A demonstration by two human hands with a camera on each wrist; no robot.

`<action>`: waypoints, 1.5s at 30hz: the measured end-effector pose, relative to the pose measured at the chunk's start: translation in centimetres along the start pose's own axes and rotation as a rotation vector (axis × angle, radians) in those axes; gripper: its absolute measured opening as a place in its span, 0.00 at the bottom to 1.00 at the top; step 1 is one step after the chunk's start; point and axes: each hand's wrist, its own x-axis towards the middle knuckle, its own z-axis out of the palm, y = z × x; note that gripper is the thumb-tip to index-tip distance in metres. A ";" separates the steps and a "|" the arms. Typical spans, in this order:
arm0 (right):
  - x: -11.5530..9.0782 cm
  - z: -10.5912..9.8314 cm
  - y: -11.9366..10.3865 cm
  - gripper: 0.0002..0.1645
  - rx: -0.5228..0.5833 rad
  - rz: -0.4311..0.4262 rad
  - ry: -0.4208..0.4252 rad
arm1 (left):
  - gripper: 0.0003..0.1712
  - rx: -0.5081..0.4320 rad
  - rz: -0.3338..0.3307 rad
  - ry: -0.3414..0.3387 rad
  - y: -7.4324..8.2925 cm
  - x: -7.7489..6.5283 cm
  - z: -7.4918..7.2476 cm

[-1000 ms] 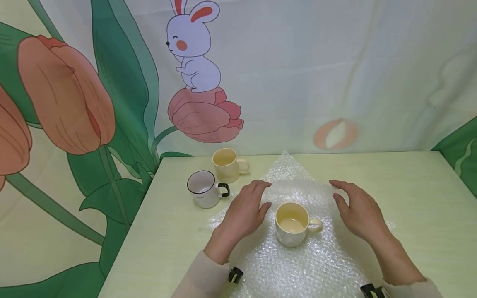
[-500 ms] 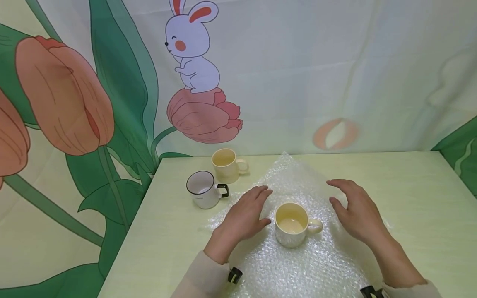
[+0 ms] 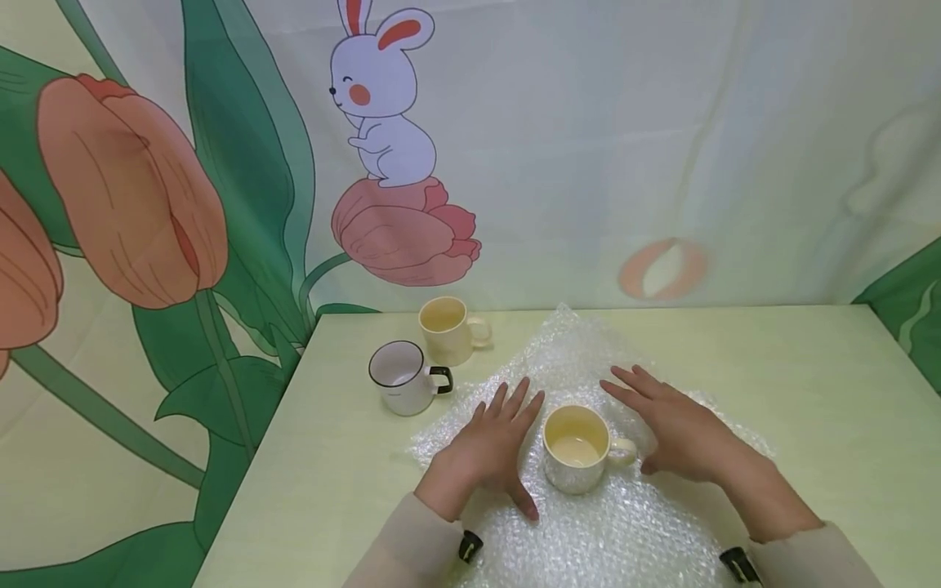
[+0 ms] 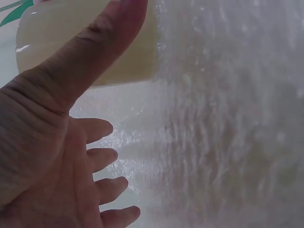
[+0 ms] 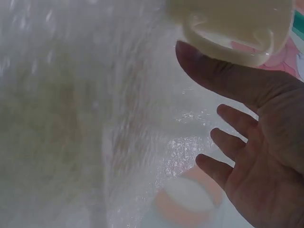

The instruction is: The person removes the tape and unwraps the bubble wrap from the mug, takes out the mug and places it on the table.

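Observation:
A cream-yellow mug (image 3: 576, 449) stands upright on a sheet of bubble wrap (image 3: 610, 539), its handle pointing right. My left hand (image 3: 488, 449) is just left of the mug with fingers spread and thumb pointing toward me. On the other side, my right hand (image 3: 680, 425) is held near the handle, fingers extended. Neither hand grips anything. In the left wrist view the thumb crosses in front of the mug (image 4: 52, 38); in the right wrist view the thumb tip lies close to the mug's handle (image 5: 228, 52). Whether either hand touches the wrap is hard to tell.
To the left of the wrap, a white mug (image 3: 400, 388) with a dark rim and black handle stands on the pale table (image 3: 309, 490). Behind it is a second yellow mug (image 3: 447, 335). A printed cloth backdrop (image 3: 559, 163) hangs along the table's back edge.
Both hands have come lower and nearer the mug. The left hand's fingers have spread and its thumb has swung toward me; the right hand has moved left. The mug has stayed in place.

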 end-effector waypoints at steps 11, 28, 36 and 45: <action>1.7 1.5 1.0 0.90 -0.197 -0.116 -0.061 | 0.96 0.017 -0.054 -0.002 0.3 0.2 1.3; 4.5 0.8 1.0 0.93 -0.252 -0.076 -0.232 | 0.97 -0.061 -0.091 -0.018 -0.5 0.9 2.1; 5.0 0.7 1.8 0.93 -0.142 0.016 -0.329 | 0.97 -0.048 -0.087 -0.008 -0.5 0.8 2.2; 4.9 0.9 2.9 0.91 -0.006 0.045 -0.362 | 0.96 -0.052 -0.090 -0.003 -0.5 0.6 2.2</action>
